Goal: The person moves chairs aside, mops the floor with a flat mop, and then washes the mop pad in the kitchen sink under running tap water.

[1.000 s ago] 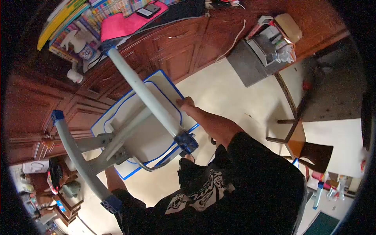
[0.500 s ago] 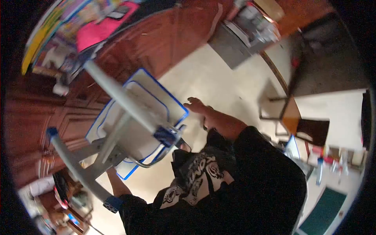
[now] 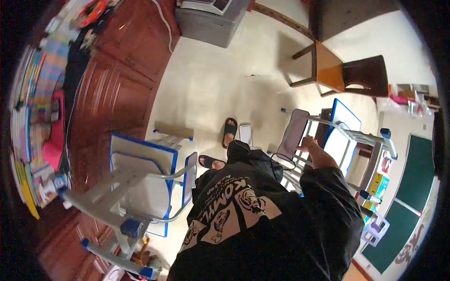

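Note:
My right hand (image 3: 308, 144) is at the edge of the pale panel of a metal-framed chair (image 3: 294, 133), its fingers curled over that edge. The chair is tipped beside a blue-edged desk (image 3: 348, 117) at the right, with grey tube legs sticking out. My left hand is out of view. On the left side stands another upturned desk (image 3: 136, 185) with blue edging and grey tube legs, close to my body, and no hand shows on it.
Both my sandalled feet (image 3: 229, 131) stand on the pale floor. A white flat object (image 3: 245, 135) lies beside them. A wooden chair (image 3: 330, 70) and a grey box (image 3: 211, 25) are farther off. Red cabinets (image 3: 115, 79) with books on top line the left; a green board (image 3: 405, 187) hangs at right.
My view has turned to the right. My right hand has gone from open in mid-air to the chair at the right. My left hand, earlier beside the left desk, has left view.

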Tool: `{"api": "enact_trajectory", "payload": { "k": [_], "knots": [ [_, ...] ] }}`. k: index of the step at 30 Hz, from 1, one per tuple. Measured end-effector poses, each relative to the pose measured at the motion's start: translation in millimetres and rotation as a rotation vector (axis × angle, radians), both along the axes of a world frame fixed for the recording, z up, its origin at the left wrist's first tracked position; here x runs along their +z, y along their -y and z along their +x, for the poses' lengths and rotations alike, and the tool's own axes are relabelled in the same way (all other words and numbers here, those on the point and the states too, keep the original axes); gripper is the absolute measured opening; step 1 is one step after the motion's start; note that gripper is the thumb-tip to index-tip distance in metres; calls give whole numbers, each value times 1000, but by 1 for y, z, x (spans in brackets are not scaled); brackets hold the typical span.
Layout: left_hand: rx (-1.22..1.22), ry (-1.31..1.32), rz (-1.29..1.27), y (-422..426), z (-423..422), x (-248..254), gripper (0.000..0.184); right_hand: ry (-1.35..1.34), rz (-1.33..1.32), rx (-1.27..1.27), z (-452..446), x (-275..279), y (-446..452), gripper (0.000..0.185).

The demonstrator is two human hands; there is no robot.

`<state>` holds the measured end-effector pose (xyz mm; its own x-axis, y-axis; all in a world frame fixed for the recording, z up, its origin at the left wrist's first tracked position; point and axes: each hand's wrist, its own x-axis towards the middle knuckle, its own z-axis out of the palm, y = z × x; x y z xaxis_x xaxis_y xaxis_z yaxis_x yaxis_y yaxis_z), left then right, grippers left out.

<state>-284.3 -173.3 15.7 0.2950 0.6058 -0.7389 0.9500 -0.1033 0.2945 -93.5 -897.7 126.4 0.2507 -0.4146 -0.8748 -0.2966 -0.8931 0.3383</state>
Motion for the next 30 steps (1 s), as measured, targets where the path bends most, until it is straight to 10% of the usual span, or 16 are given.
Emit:
{"api": "enact_trajectory", "payload": {
  "k": [9, 12, 13, 18, 25, 30],
  "knots": [
    [-625, 66, -204, 102, 176, 22, 42, -70, 439, -147, -95, -102, 16, 79],
    [-762, 75, -237, 122, 219, 21, 41, 3, 347, -810, -123, -99, 33, 67],
    [-806, 79, -241, 127, 235, 22, 41, -5, 480, -396, -137, -133, 44, 61],
    [-997, 173, -300, 162, 309, 4, 40, 82, 178, -309, -147, -105, 50, 28],
    [-1292, 71, -23, 226, 400, 15, 38, 232, 91, -126, -163, -97, 55, 49],
    [-925, 4, -227, 260, 446, 43, 27, -101, 307, -147, -153, -61, 25, 46]
  ]
}}
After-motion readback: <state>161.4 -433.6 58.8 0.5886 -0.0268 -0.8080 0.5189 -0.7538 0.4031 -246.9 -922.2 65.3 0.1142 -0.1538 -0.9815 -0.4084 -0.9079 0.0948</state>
